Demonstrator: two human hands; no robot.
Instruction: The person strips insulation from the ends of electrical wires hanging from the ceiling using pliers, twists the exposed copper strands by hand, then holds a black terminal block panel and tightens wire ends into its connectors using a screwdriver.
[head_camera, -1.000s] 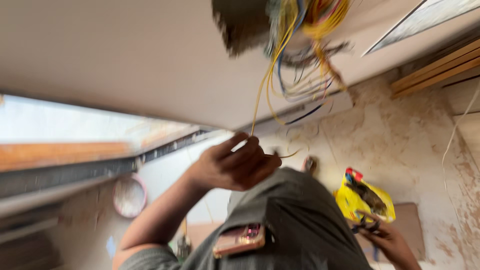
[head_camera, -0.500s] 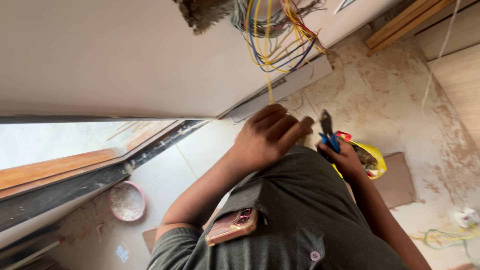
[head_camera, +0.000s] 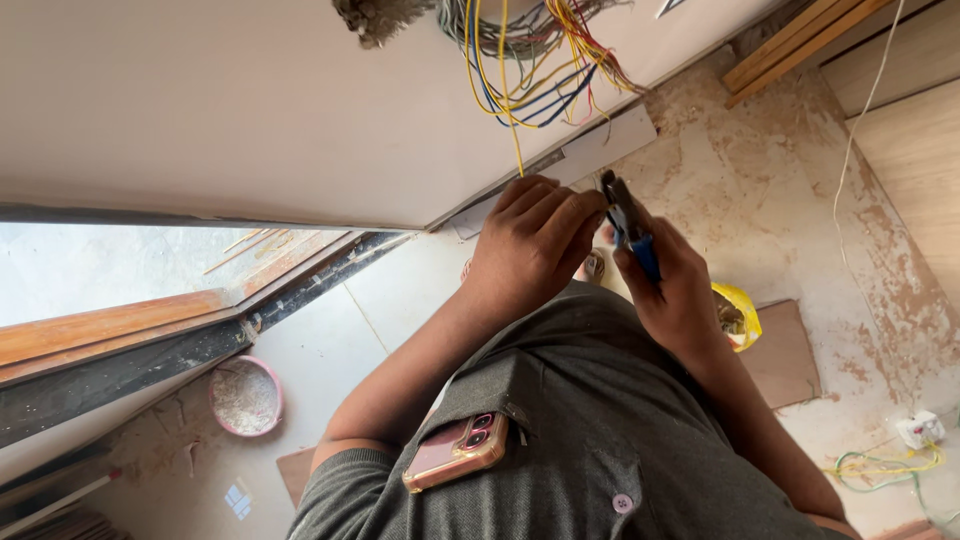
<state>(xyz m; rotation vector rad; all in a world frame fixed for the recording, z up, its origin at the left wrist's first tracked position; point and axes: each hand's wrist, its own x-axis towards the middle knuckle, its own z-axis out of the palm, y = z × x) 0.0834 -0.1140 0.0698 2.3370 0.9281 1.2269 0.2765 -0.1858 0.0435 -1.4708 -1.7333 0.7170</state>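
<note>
our left hand (head_camera: 535, 245) pinches a yellow wire (head_camera: 512, 135) taut so our right hand (head_camera: 672, 290), fisted on blue-handled pliers (head_camera: 628, 222), meets its end.

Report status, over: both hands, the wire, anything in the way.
Left hand pinching the yellow wire hanging from the wall bundle. Right hand gripping blue-handled pliers, tips up beside the left fingers. Nothing between pliers and wire.

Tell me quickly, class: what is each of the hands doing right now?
Left hand: closed, pinching a yellow wire that hangs from the wire bundle.
Right hand: closed around blue-handled pliers.
</note>
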